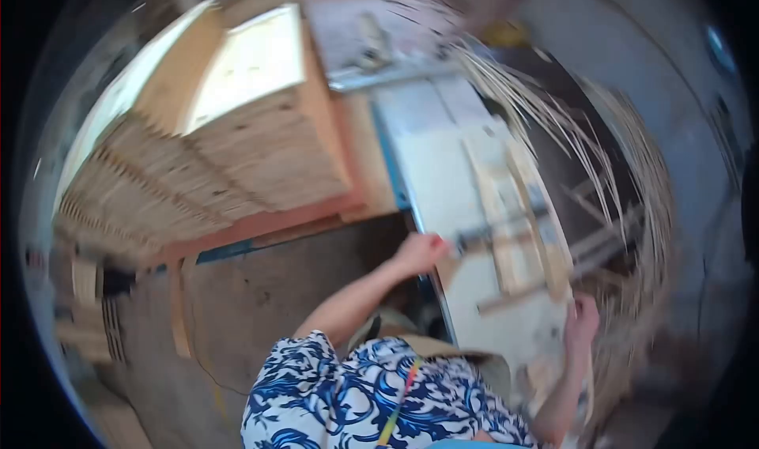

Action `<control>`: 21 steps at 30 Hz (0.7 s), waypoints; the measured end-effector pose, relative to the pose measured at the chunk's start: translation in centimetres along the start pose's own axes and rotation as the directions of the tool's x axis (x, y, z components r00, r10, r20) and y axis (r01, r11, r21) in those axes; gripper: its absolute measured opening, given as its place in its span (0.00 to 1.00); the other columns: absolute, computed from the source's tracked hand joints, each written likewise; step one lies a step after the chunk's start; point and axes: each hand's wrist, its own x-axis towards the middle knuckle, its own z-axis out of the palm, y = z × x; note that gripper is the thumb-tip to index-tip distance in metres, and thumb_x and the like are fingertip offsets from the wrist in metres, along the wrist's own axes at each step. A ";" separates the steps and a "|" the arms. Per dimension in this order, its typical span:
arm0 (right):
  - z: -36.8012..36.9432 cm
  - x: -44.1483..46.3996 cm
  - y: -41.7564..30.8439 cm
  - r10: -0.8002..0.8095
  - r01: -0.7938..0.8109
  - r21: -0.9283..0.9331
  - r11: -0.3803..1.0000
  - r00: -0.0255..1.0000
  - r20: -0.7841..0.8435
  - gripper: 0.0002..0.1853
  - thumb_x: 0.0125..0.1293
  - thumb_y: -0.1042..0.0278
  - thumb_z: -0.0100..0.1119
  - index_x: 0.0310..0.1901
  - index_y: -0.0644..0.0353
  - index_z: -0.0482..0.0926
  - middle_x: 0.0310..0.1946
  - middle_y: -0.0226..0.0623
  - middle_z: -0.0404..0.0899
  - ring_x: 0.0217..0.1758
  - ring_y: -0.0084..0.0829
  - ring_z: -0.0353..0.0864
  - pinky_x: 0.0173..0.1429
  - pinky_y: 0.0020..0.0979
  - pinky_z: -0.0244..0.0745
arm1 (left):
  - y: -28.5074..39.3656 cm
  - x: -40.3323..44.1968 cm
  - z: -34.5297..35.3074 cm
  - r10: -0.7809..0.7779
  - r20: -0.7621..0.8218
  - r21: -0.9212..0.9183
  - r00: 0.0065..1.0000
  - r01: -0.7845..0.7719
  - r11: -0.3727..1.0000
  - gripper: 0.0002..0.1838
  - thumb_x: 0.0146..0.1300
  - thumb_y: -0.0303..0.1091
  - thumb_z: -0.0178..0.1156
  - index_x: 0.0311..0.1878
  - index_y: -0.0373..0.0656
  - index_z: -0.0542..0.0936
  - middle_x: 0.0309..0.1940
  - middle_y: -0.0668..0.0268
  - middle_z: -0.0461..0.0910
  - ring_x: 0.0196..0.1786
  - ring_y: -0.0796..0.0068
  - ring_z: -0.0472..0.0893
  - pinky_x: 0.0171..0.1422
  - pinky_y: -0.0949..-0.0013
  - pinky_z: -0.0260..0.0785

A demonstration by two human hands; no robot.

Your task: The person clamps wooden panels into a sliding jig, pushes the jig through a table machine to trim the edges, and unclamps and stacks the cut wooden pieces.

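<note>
Over the left edge of a pale work table (431,164) is my left hand (423,254), its fingers curled in; what it holds, if anything, is blurred. A dark bar-like tool (506,225) lies across the table just right of it, over long wooden strips (492,212). My right hand (583,316) is at the table's right edge, near the lower end of a wooden strip (551,267). Its fingers are bent and smeared, and no held object can be made out. A shorter wood piece (514,299) lies between the hands.
Large stacks of wooden panels (253,156) stand on a reddish base at the left. Many thin wood offcuts (553,117) are heaped beyond the table's right side. A metal fitting (373,46) sits at the far end. Brown floor (261,299) shows at the lower left.
</note>
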 end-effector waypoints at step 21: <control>7.2 21.0 2.0 0.142 -0.047 -0.238 0.970 0.904 0.402 0.22 0.63 0.57 0.74 0.38 0.73 0.80 0.35 0.57 0.84 0.41 0.55 0.85 0.50 0.47 0.78 | 15.6 0.5 -4.8 0.107 0.041 0.141 0.993 -0.111 0.984 0.20 0.72 0.46 0.68 0.56 0.40 0.82 0.40 0.49 0.87 0.45 0.42 0.86 0.51 0.48 0.79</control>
